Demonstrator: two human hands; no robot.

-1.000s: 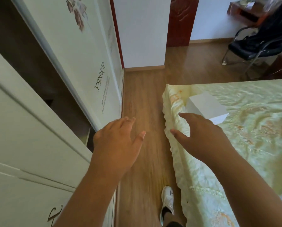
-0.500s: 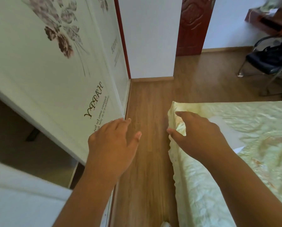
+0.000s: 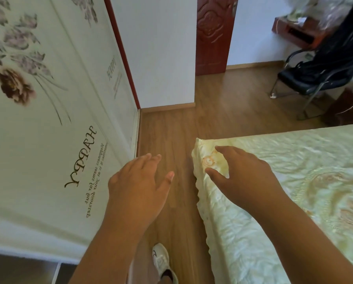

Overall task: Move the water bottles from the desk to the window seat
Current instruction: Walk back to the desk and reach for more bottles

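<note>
Both hands are empty, each grip relaxed with the fingers spread and nothing held. The left hand [image 3: 136, 189] hangs over the wooden floor [image 3: 171, 136] at about 7 o'clock in the view, and the right hand [image 3: 243, 177] hovers over the corner of the bed [image 3: 294, 181] at about 5 o'clock, above its pale green quilted cover.

Compared with one second ago, the view is further along the narrow passage between the wardrobe [image 3: 48, 140] with the flower print at 9 o'clock and the bed. The corner of the bed is now closer under the right hand, and the white box that lay on the cover is no longer visible. One white shoe [image 3: 161, 261] shows at 6 o'clock, so I judge that the person is walking forward.

No water bottle is visible here, and no window seat. At 1 o'clock, behind a black chair [image 3: 315, 78], stands a reddish table [image 3: 290, 29] with some unclear things on it; it may be the desk with the bottles, but this I cannot tell. So the task is in the approach step, with nothing picked up yet.
</note>
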